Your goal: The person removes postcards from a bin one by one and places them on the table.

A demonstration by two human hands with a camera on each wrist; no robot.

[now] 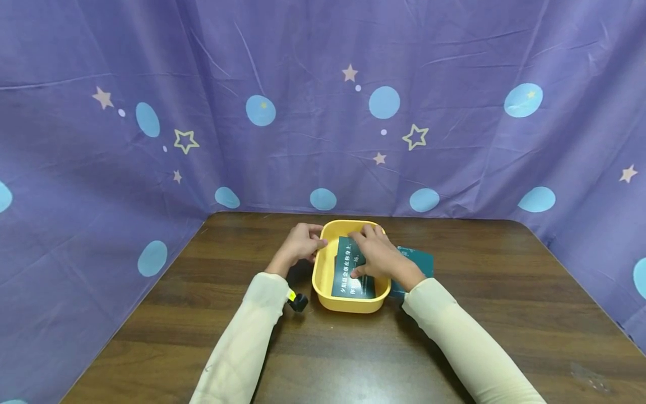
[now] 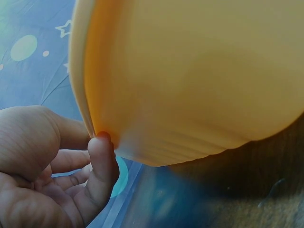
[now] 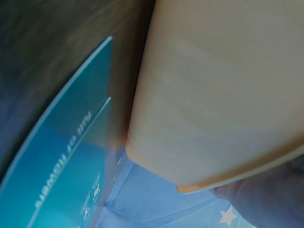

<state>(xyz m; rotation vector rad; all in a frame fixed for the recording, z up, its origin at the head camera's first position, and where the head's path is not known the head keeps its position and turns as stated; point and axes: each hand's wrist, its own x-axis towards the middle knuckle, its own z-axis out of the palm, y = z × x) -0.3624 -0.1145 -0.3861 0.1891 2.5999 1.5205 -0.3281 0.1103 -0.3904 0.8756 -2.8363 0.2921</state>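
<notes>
A yellow plastic basin (image 1: 351,304) stands on the table. My left hand (image 1: 300,243) pinches its left rim between thumb and finger; the left wrist view shows this hand (image 2: 57,166) close up at the rim (image 2: 88,95). Inside the basin lies a dark green card (image 1: 348,278) with white lettering, with something reddish at its left edge. Over the card's right side is my right hand (image 1: 378,251), thumb on its face and fingers spread towards the far rim. Only a dim part of this hand (image 3: 270,194) shows in the right wrist view.
Teal cards (image 1: 421,260) lie on the table right of the basin, partly under my right forearm; one card (image 3: 61,166) reads "full of flowers". The brown wooden table (image 1: 202,336) meets a purple curtain (image 1: 313,140) at the back. A black device (image 1: 299,303) sits by my left wrist.
</notes>
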